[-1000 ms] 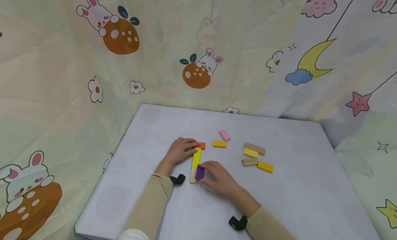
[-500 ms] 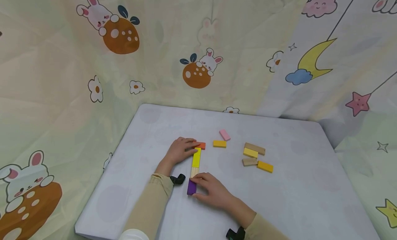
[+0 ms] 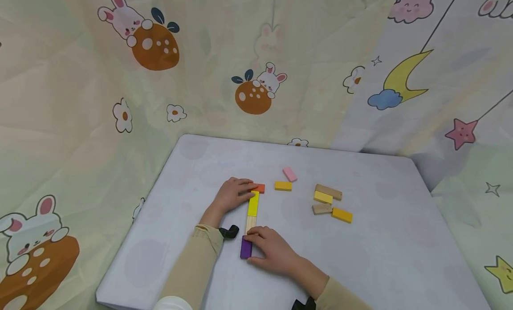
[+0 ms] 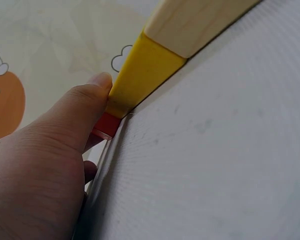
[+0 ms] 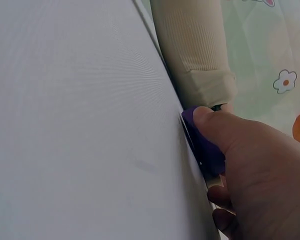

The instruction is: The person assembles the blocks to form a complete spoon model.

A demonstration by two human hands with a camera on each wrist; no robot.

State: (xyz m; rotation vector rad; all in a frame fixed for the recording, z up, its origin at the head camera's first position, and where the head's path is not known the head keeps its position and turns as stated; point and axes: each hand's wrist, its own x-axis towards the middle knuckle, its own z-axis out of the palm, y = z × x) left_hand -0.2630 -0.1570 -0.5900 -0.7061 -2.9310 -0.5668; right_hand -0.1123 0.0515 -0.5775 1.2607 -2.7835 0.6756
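The right hand (image 3: 277, 254) pinches the purple block (image 3: 246, 248) by the near end of the pale block (image 3: 250, 222), seemingly to line it up, while the left hand (image 3: 232, 195), fingers loosely extended, touches the orange block (image 3: 260, 188) and bright yellow block (image 3: 253, 205), perhaps steadying both

Your head view faces forward and down; close wrist views skim the table (image 3: 380, 252), the right sharing the purple block (image 3: 245, 248).

"What sort of place do we see?"
"A play corner, it seems to us: wrinkled cloth (image 3: 312, 29) printed with rabbits (image 3: 269, 82) and a moon (image 3: 396, 76) hangs behind a pale table (image 3: 384, 252) bearing coloured blocks (image 3: 283, 186)."
"A home?"
"We can't tell."
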